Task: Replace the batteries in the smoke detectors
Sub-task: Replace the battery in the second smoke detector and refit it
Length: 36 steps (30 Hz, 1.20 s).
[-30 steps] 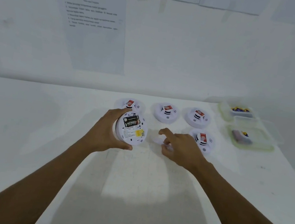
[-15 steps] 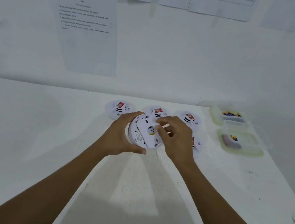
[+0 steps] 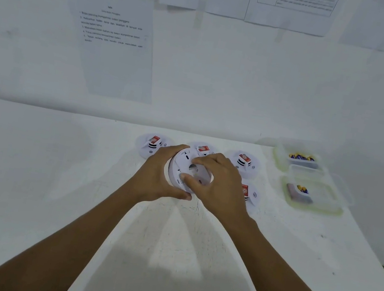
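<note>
Head view. The left hand (image 3: 157, 177) is gripping a round white plastic smoke detector (image 3: 174, 173) by its rim, with the fingers curled over the far edge and the thumb hooked under the near edge. The unit is being held tilted just above the white table (image 3: 54, 173), its underside turned toward the camera, near the middle of the far half of the tabletop.

The right hand (image 3: 220, 188) is holding a flat white round back cover (image 3: 202, 173) against that underside. Its thumb and curled fingers are bearing on the cover's face and edge in a narrow grasp. Whether the cover is fully seated cannot be told.

Four more white round smoke detectors with red labels are lying on the table around the held one:
- one at the back left (image 3: 152, 146)
- one at the back centre (image 3: 202, 148), partly hidden by the hands
- one at the back right (image 3: 242, 162)
- one at the front right (image 3: 251, 193), partly behind the right wrist

To the right, two clear plastic containers are standing one behind the other. The far container (image 3: 279, 157) is holding yellow-and-blue batteries (image 3: 302, 157). The near container (image 3: 315, 209) is holding a few batteries (image 3: 302, 188) and a greyish object that is too blurred to identify.

Printed paper sheets (image 3: 111, 43) are hanging on the white wall behind the table.
</note>
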Motion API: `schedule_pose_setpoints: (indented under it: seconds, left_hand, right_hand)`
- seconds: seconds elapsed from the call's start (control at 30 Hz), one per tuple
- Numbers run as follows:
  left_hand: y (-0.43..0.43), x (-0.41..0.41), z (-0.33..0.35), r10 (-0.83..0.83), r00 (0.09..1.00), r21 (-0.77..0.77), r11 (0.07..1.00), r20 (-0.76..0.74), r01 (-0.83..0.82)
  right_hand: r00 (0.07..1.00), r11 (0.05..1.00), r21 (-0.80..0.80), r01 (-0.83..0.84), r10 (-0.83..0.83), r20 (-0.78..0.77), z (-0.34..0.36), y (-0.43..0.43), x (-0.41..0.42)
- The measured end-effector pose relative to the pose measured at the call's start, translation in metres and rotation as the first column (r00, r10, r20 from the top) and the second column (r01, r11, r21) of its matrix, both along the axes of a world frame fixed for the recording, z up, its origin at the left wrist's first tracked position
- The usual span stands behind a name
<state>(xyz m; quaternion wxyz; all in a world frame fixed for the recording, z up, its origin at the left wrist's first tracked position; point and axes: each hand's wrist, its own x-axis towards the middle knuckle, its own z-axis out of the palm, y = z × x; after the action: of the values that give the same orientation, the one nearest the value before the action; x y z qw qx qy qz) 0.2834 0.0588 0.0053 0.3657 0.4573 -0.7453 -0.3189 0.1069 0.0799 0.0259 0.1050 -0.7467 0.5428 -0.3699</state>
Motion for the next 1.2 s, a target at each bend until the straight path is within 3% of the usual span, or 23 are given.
schedule_pose_setpoints:
  seconds: [0.2,0.33,0.57,0.8,0.87,1.03,1.2]
  left_hand:
    - [0.004,-0.001,0.01,0.049,0.999,-0.007,0.999,0.002,-0.049]
    - [0.002,-0.002,0.014,0.043,0.998,-0.018,0.999,0.042,-0.042]
    - [-0.015,0.003,-0.002,0.033,0.996,0.092,0.995,0.081,-0.04]
    - [-0.012,0.0,0.016,0.067,0.998,-0.024,0.997,-0.001,-0.067]
    - [-0.012,-0.002,0.018,0.056,0.998,-0.068,0.996,0.04,-0.053]
    - [-0.017,-0.004,0.02,0.033,0.998,-0.102,0.994,0.049,-0.028]
    - [-0.018,0.001,0.018,0.004,0.998,-0.05,0.999,0.065,-0.001]
  right_hand:
    - [1.0,0.999,0.05,-0.004,0.005,-0.026,0.012,-0.004,0.001]
    - [0.995,0.99,0.112,0.082,-0.088,0.048,0.022,-0.007,0.007]
    - [0.964,0.97,0.199,0.136,-0.176,0.198,0.021,-0.011,0.013]
    - [0.903,0.926,0.371,-0.071,-0.098,0.418,0.029,-0.014,0.007]
    - [0.881,0.912,0.397,-0.098,-0.106,0.46,0.029,-0.015,0.008]
    - [0.793,0.898,0.398,-0.189,-0.099,0.601,0.027,-0.02,-0.005]
    - [0.795,0.877,0.363,-0.315,0.035,0.606,0.033,-0.022,-0.022]
